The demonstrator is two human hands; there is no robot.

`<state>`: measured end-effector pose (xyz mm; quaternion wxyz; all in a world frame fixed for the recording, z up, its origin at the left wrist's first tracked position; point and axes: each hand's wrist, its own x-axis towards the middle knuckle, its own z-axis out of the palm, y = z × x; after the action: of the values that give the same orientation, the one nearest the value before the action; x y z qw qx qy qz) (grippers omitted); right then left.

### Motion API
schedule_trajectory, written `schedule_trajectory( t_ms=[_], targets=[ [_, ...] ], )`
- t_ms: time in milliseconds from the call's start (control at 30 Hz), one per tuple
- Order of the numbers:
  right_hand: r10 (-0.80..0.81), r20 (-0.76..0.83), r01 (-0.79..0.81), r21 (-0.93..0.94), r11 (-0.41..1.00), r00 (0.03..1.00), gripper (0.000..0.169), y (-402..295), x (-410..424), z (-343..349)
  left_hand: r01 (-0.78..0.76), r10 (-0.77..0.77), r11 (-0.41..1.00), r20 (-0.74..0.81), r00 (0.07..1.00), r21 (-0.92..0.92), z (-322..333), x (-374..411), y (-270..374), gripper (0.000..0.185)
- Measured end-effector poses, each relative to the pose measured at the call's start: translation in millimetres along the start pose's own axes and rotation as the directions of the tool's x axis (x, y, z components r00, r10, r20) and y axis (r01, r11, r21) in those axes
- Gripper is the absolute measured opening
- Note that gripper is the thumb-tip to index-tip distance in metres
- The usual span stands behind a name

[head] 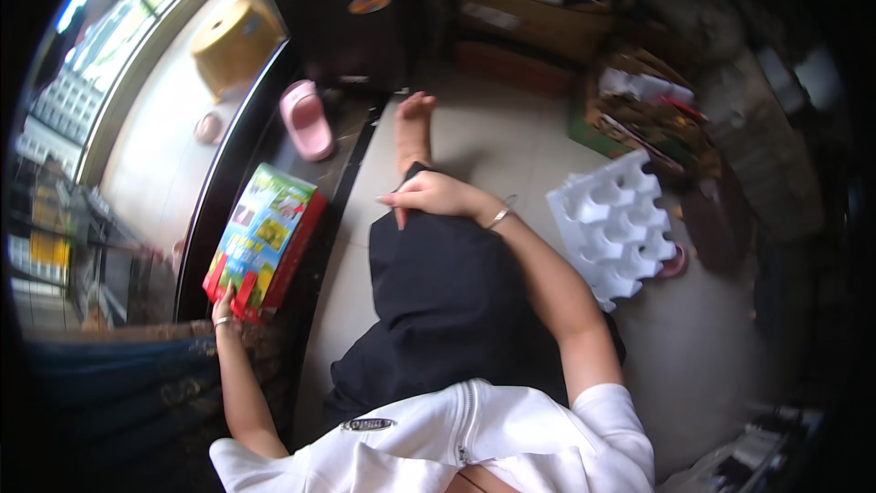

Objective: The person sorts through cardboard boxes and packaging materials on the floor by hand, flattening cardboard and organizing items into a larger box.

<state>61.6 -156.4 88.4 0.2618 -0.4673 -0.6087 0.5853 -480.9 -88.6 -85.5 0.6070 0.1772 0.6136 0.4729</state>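
Note:
A printed cardboard gift carton with red sides and fruit pictures stands at the left, on the dark sill strip. My left hand grips its near end by the red handle part; some of the fingers are hidden. My right hand rests on the knee of my black trousers, holding nothing, thumb and fingers apart. To the right, a white foam tray with rows of round hollows leans at a slant by my leg.
A pink slipper lies beyond the carton, near a dark cabinet. Cardboard boxes line the back, with a box of crumpled packaging at the right. A yellow stool stands past the door frame.

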Motion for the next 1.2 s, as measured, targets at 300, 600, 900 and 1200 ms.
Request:
schedule_trajectory(
  t_ms=[300,600,900,1200],
  targets=[
    [-0.206,-0.233,0.232,0.092,0.968,0.951,0.042,21.0,-28.7,34.3,-0.731,0.721,0.619,0.16,0.674,0.288,120.7,-44.5,77.5,0.016],
    [0.164,-0.761,0.462,0.534,0.708,0.628,0.024,123.4,-172.5,110.2,-0.748,0.555,-0.635,0.787,-0.271,0.191,327.4,-225.6,176.5,0.014],
    [0.452,-0.842,0.778,0.485,0.399,0.294,0.023,175.5,-305.5,150.5,-0.788,0.332,-0.569,0.812,-0.48,-0.233,525.5,-300.4,124.7,0.028],
    [0.465,-0.814,0.74,0.543,0.397,0.348,0.024,194.9,-293.2,149.3,-0.664,0.037,-0.627,0.836,-0.548,-0.408,659.5,-303.2,-7.2,0.012]
  ],
)
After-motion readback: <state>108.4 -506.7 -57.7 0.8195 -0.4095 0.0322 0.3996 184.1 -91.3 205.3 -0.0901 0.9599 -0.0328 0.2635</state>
